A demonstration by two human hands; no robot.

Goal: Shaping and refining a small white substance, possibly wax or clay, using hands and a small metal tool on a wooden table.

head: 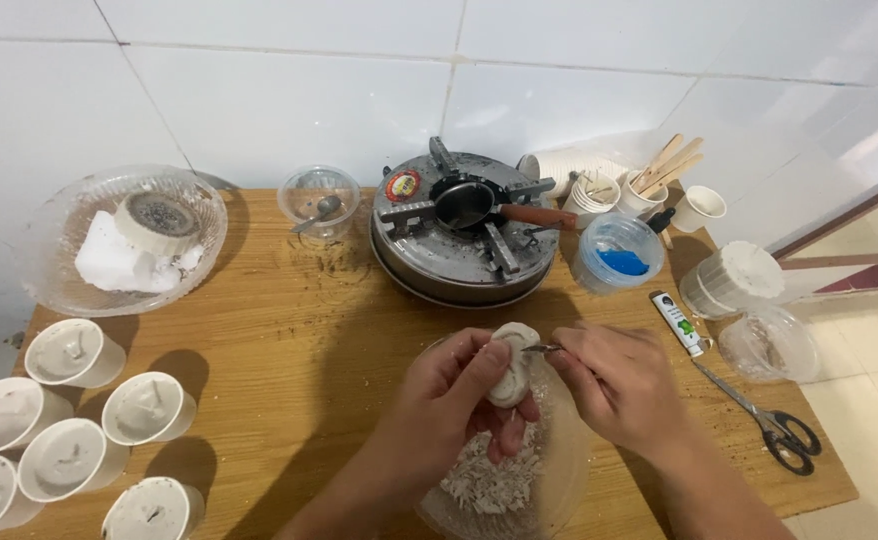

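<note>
My left hand grips a pale round wax candle, tipped on its side above a clear bowl. My right hand pinches a small metal tool whose tip touches the candle's top edge. White wax shavings lie heaped in the bowl under both hands.
A round metal stove with a small pan sits at the back centre. Several white cups of wax stand at the left. A clear bowl with wax chunks is back left. Scissors, a tube and plastic tubs lie at the right.
</note>
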